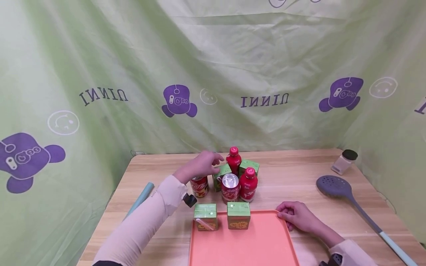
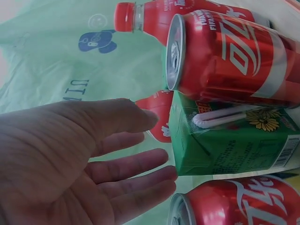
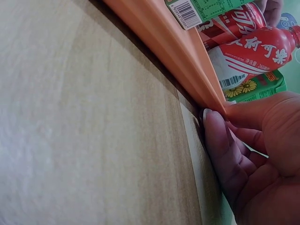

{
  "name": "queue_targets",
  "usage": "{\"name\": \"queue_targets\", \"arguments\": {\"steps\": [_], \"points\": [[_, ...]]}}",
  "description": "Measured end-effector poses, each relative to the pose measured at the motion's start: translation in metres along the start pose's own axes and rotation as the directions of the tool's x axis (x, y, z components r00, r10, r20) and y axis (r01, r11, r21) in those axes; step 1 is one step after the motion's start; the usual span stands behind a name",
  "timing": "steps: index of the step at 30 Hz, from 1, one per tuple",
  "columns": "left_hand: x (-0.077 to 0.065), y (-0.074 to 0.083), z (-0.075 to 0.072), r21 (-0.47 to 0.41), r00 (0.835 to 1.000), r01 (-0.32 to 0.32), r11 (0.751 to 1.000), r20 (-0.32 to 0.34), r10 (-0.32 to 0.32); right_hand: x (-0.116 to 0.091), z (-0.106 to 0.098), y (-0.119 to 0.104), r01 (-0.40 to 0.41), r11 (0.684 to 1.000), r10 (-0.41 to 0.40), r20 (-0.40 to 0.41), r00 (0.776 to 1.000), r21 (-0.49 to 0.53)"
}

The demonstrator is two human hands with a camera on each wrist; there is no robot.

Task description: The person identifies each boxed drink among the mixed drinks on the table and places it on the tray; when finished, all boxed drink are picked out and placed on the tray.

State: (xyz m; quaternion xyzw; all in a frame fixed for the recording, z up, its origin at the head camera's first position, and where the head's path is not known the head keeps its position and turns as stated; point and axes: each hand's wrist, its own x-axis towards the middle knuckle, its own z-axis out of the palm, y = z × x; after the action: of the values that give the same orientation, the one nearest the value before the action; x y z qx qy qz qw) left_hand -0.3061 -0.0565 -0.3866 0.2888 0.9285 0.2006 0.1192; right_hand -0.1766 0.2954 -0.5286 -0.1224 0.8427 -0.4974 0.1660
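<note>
Pinches tray at far right corner with right hand; beyond tray, extends left hand near green carton, with fingers loosely apart.

The pale wood-grained counter in front of me bears a coral tray. Beyond it stand red cans, red bottles and green cartons; a slotted spoon and jar lie rightward.

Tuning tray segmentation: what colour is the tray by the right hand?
The tray is plain coral-orange; it shows best in the head view.
</note>
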Motion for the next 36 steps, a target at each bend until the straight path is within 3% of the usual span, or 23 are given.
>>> {"name": "queue_targets", "arguments": {"steps": [15, 36], "points": [[-0.001, -0.003, 0.008, -0.08, 0.999, 0.015, 0.997, 0.041, -0.011, -0.002, 0.003, -0.001, -0.003, 1.0, 0.003, -0.02, 1.0, 0.016], [0.003, 0.0, 0.015, -0.015, 0.999, -0.024, 1.0, 0.031, 0.025, -0.002, 0.004, -0.004, -0.004, 1.0, 0.003, -0.043, 0.999, -0.017]]}}
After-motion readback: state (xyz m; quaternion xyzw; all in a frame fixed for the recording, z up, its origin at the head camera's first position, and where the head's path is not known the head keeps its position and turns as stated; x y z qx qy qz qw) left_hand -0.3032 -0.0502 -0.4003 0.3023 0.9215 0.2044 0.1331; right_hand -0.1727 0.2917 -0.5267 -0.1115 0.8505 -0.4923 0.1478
